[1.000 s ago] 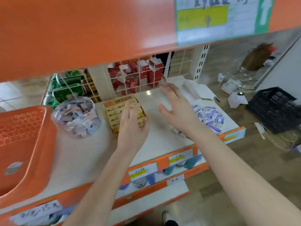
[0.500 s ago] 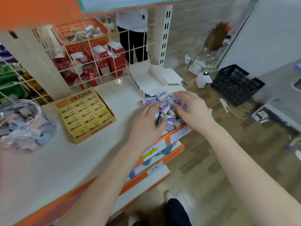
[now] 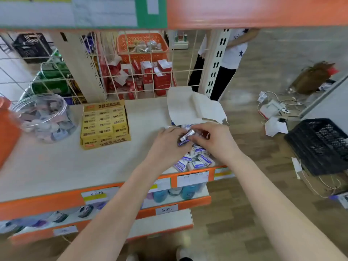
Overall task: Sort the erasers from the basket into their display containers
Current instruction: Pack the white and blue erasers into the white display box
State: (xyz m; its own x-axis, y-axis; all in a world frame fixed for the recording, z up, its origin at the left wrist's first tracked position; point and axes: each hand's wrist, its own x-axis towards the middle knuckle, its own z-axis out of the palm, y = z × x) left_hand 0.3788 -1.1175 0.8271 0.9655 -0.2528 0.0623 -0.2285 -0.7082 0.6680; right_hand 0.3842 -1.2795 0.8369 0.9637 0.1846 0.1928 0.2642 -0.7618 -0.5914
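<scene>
Nearest to us, two bare forearms reach up from the bottom edge to the front of the shelf board (image 3: pixel 66 162), a pale, matte, flat surface with an orange front strip. On this strip sit white paper price labels (image 3: pixel 192 178), some with a yellow band.

At the right end of the board lies the loose pile of erasers (image 3: pixel 195 159), small white blocks in blue printed sleeves, tumbled at many angles close to the edge. Over this pile the left hand (image 3: pixel 167 144) and the right hand (image 3: pixel 214 142) meet. The fingers of both are curled, and their tips pinch two erasers (image 3: pixel 185 139) between them: one with a dark blue sleeve, one in a shiny, silvery wrap, tilted. We cannot tell which hand carries which.

Just behind the hands stands the white carton (image 3: pixel 188 106), of thin card, with its flaps folded open and upright.

To the left, well apart from the pile, the yellow box (image 3: pixel 105 123) lies open, a flat cardboard tray filled with neat rows of rectangular yellow "2B" erasers. Further left is the clear jar (image 3: pixel 45 117), round, of glossy plastic, holding mixed small blocks in grey, pink and pale blue. The smooth orange basket (image 3: pixel 7 132) shows only at the left border.

At the back, a cream wire grid (image 3: pixel 131 85) closes the shelf; behind it are red boxes (image 3: pixel 162 80) in a heap and a perforated orange crate (image 3: pixel 141 57).
</scene>
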